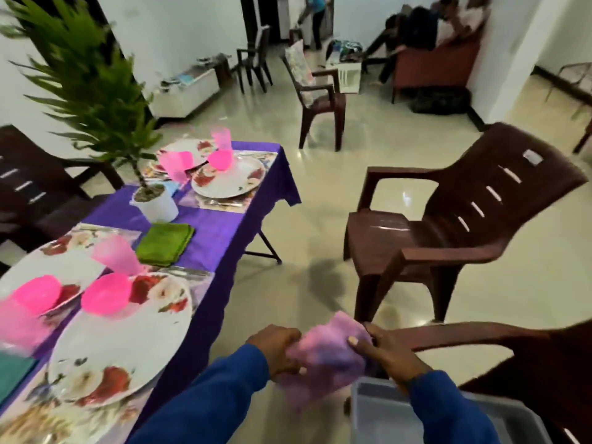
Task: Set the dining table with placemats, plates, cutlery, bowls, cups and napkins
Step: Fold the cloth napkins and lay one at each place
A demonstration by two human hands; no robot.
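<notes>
Beside the tabletop (221, 232), low in the head view, you hold a purple napkin (323, 357) stretched between both hands: your left hand (277, 350) grips its left edge, your right hand (381, 350) pinches the right side with the thumb on top. It hangs above the floor, just over the near corner of a grey bin (448, 415), not yet on the table.

The risk, as I judge it, lies in the reach. The nearest plate (121, 344) carries a pink bowl (107, 298) and stands close to a tilted pink cup (117, 254); a sleeve or trailing cloth could knock either over. The soft napkin may also unfold if you let go with one hand.

Around you: a green napkin (165, 243) lies folded mid-table, a teal cloth (16, 373) sits by the near edge, a potted plant (155, 203) stands in the middle, and further settings lie beyond it. A brown chair (448, 225) stands well apart to your right; another chair's arm (464, 334) is just behind your right hand and may catch your elbow.
</notes>
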